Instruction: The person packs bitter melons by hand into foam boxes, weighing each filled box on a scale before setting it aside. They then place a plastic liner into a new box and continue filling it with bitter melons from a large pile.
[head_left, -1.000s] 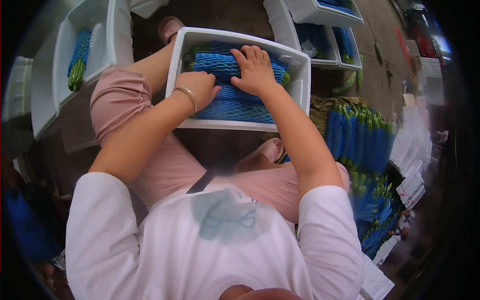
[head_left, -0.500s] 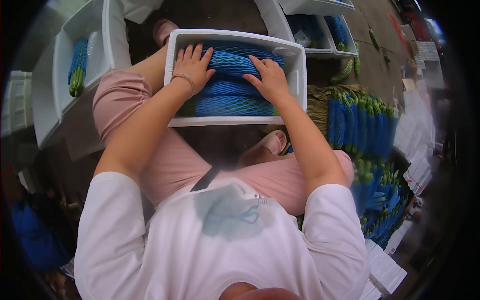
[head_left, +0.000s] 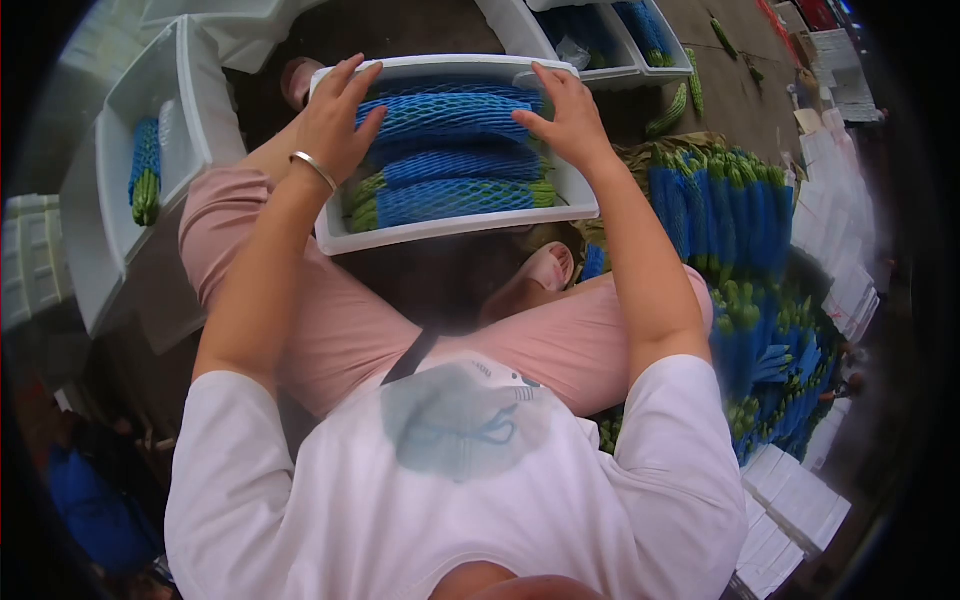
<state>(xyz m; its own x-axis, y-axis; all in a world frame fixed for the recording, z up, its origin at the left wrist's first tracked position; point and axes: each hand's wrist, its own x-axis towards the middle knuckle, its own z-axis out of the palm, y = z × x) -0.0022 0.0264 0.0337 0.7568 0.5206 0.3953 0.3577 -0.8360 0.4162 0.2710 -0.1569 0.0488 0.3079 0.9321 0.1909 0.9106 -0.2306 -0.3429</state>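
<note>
A white foam box (head_left: 440, 237) sits in front of me with several green bitter gourds (head_left: 455, 205) in blue mesh sleeves lying crosswise in it. Over its far left corner is my left hand (head_left: 338, 118), its fingers stretched out toward the rim and the thumb apart. My right hand (head_left: 572, 118) spreads over the far right corner, fingertips right at the rim and thumb pointing inward above the gourds. Both hands are open, and neither grasps a gourd. The mesh sleeves hide most of each gourd, leaving the green ends showing.
On my left another foam box (head_left: 112, 190) holds a sleeved gourd (head_left: 146, 185). More boxes (head_left: 610, 75) stand at the far right. Sleeved gourds (head_left: 715, 215) are piled on the right, near stacked white foam pieces (head_left: 790, 500). Loose gourds (head_left: 668, 110) lie on the floor.
My hands have lifted off the sleeved gourds and moved apart to the box's far corners. The box appears slightly turned and shifted left, with more of the gourds uncovered.
</note>
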